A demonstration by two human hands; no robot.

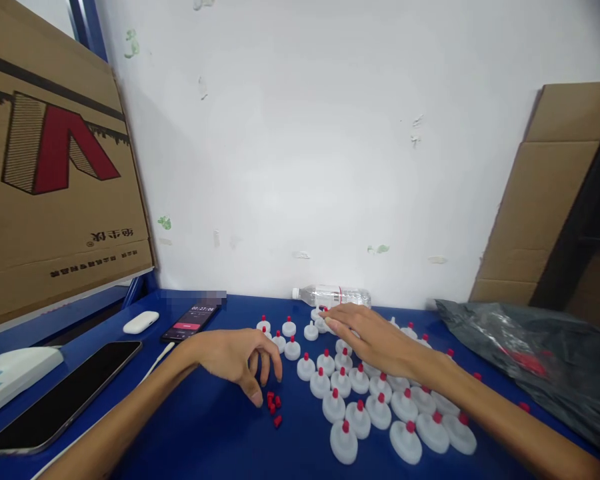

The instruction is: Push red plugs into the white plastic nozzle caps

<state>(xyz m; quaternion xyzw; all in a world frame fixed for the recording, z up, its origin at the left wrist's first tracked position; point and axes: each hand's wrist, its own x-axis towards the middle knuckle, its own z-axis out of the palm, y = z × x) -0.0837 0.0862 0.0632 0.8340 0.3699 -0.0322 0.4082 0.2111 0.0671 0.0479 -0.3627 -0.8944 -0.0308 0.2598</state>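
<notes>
Several white round caps (360, 413) with small red tips stand in rows on the blue table (215, 433). My right hand (375, 340) reaches over them, palm down, its fingertips resting on a white cap (322, 322) at the far end of the group. My left hand (240, 360) hovers with fingers curled downward, thumb and fingertips just above a few loose red tips (274, 404). Nothing clearly sits in the left fingers.
A clear water bottle (333, 295) lies against the white wall. A phone showing a timer (191, 321), a white case (141, 322) and a dark tablet (65, 397) lie at the left. A black plastic bag (535, 360) fills the right. Cardboard boxes (55, 173) stand at both sides.
</notes>
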